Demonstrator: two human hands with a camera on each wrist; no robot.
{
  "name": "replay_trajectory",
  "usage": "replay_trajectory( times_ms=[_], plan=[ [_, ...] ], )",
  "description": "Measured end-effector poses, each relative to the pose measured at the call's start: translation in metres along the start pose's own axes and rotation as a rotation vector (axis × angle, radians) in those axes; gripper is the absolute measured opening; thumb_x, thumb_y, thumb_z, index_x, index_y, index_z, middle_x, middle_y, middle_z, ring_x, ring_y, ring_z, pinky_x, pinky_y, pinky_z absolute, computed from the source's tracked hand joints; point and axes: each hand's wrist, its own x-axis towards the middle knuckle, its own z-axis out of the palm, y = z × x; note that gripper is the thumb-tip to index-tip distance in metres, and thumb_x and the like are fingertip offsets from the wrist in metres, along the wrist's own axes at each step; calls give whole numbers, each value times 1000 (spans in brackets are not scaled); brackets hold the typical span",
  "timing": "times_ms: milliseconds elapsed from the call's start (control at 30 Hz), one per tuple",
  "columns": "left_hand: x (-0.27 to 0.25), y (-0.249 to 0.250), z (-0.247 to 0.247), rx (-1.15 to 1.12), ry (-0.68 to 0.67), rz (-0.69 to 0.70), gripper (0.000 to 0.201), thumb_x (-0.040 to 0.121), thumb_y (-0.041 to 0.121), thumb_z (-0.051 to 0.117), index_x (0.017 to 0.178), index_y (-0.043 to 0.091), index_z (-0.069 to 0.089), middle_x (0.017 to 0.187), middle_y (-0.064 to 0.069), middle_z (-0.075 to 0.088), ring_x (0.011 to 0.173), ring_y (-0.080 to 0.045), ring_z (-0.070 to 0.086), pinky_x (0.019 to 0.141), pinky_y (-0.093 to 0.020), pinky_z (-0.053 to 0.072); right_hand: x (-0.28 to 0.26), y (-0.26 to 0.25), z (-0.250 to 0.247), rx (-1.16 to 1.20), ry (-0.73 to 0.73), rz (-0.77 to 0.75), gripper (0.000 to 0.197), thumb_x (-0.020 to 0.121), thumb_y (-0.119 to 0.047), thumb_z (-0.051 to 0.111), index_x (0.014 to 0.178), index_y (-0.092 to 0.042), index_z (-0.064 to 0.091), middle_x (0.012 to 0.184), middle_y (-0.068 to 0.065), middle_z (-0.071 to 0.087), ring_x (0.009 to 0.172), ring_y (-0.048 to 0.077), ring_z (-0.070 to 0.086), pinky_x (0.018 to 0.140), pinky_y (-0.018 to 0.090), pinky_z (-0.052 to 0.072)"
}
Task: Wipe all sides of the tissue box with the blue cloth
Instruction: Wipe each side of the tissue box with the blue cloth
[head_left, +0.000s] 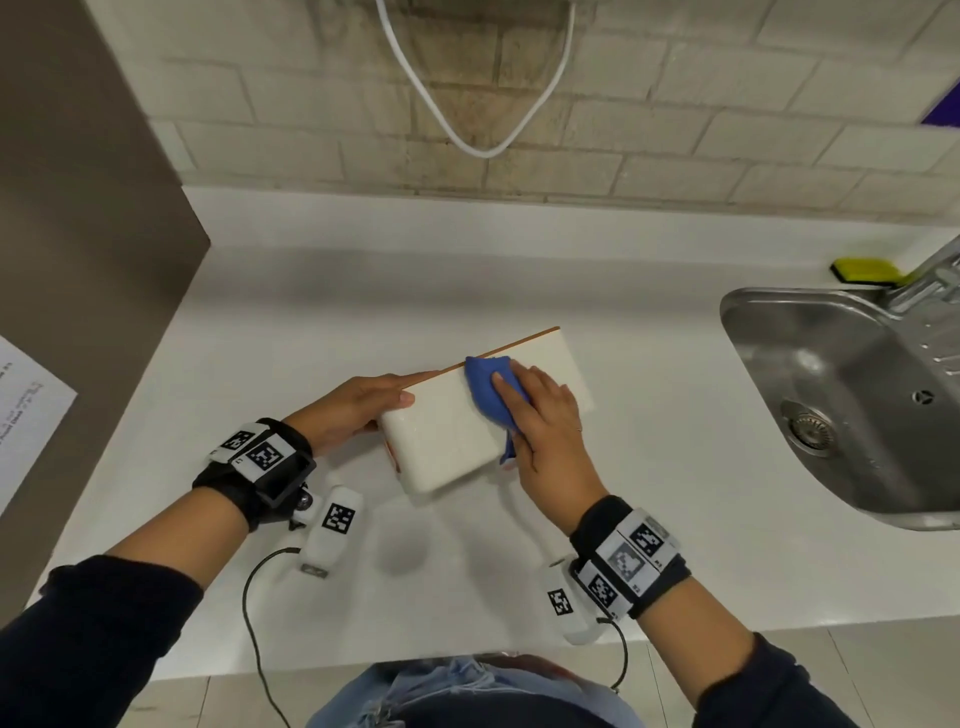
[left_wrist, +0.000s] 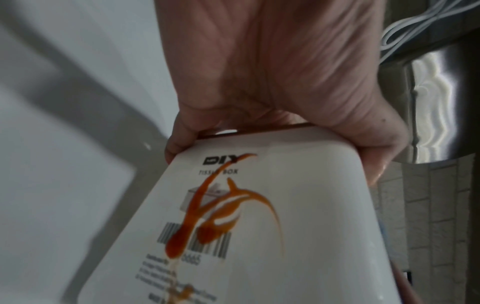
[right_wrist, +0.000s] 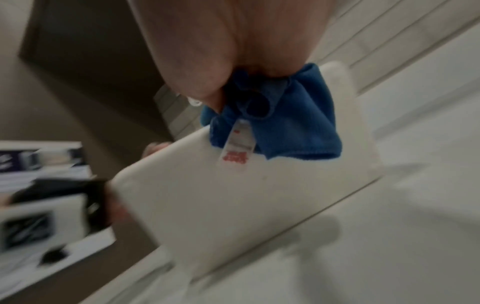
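A white tissue box (head_left: 441, 441) lies tilted on the white counter (head_left: 649, 467), its wooden lid edge along the far side. My left hand (head_left: 358, 405) grips its left end, thumb on top and fingers behind. In the left wrist view that hand (left_wrist: 272, 82) curls over the edge of the box (left_wrist: 311, 246), whose labelled face carries a brown sauce smear (left_wrist: 207, 216). My right hand (head_left: 550, 421) holds the bunched blue cloth (head_left: 485, 387) and presses it on the box's upper face near the far edge. The right wrist view shows the cloth (right_wrist: 298, 123) under my right hand (right_wrist: 207, 51) on the box (right_wrist: 221, 195).
A steel sink (head_left: 753, 322) is set in the counter at the right, with a yellow sponge (head_left: 865, 270) behind it. A brown panel (head_left: 78, 208) bounds the left side, with a paper sheet (head_left: 26, 415) on it. A white cable (head_left: 483, 150) hangs on the brick wall.
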Motion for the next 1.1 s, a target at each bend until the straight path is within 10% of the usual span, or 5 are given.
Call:
replay_trajectory(
  times_ms=[333, 667, 867, 1000, 1100],
  plan=[
    [0, 12, -10, 77, -30, 40, 39, 60, 43, 63, 99, 46, 68, 95, 25, 70, 92, 6, 62, 75, -9, 47, -22, -10, 21, -35, -129, -482, 52, 82, 8, 55, 120, -27, 54, 137, -6, 44, 126, 25, 37, 98, 40, 30],
    [-1, 14, -24, 234, -43, 141, 51, 62, 38, 67, 113, 44, 63, 113, -6, 60, 110, -16, 56, 96, -28, 39, -24, 52, -48, 29, 209, 186, 50, 67, 8, 43, 104, -15, 67, 117, 12, 63, 101, 25, 55, 86, 46, 51],
    [-11, 31, -36, 761, -176, 207, 81, 60, 30, 78, 130, 50, 43, 101, 16, 50, 105, 1, 43, 89, -7, 33, -24, 40, -58, 503, 460, 597, 35, 91, 6, 42, 122, -11, 44, 115, 2, 53, 97, 12, 56, 79, 8, 46],
    [-14, 27, -47, 1257, -277, 145, 84, 60, 34, 73, 129, 59, 30, 116, 18, 43, 134, -21, 16, 115, -48, 9, -26, 40, -51, 713, 496, 659, 26, 95, 0, 42, 116, -13, 46, 113, 3, 56, 96, 15, 58, 82, 26, 49],
    [-22, 46, -51, 1531, -202, 8, 81, 68, 20, 66, 129, 57, 26, 129, 14, 39, 143, -19, 4, 104, -66, -16, -29, 37, -47, 842, 496, 728, 20, 97, -5, 42, 113, -13, 49, 110, 0, 58, 94, 12, 60, 79, 24, 50]
  ],
)
